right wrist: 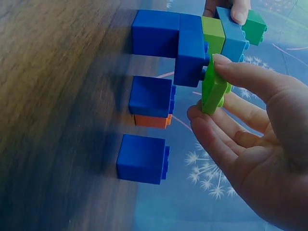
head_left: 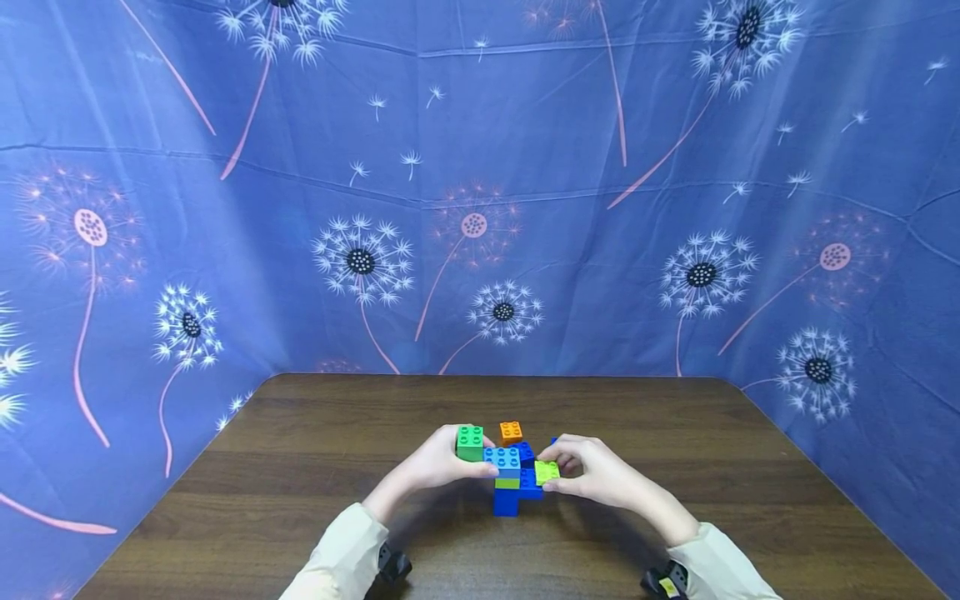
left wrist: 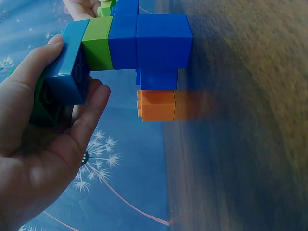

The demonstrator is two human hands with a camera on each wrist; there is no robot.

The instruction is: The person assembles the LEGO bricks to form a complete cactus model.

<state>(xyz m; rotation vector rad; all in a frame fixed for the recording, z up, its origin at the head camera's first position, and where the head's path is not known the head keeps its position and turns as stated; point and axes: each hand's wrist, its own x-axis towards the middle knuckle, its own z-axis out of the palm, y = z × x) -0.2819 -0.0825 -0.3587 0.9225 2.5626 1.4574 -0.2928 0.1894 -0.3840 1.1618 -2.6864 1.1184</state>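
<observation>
My left hand (head_left: 437, 460) grips a light blue brick (head_left: 502, 472) between thumb and fingers, at the top of a built stack. A green brick (head_left: 470, 450) stands against the light blue one at its left; the hand partly hides where they meet. Below the light blue brick come a lime brick (left wrist: 97, 44), a long blue brick (right wrist: 188, 45) and a blue base brick (left wrist: 163, 41). With thumb and fingertips my right hand (head_left: 600, 477) pinches a thin lime brick (right wrist: 214, 89), slightly tilted at the long blue brick's studs. Whether it touches them, I cannot tell.
Behind the stack on the wooden table (head_left: 300, 500) stand a blue brick (right wrist: 150, 95) and an orange brick (head_left: 511, 431). Another blue brick (right wrist: 142, 159) stands farther right, mostly hidden by my right hand in the head view. A blue dandelion-patterned cloth (head_left: 570, 250) hangs around the table.
</observation>
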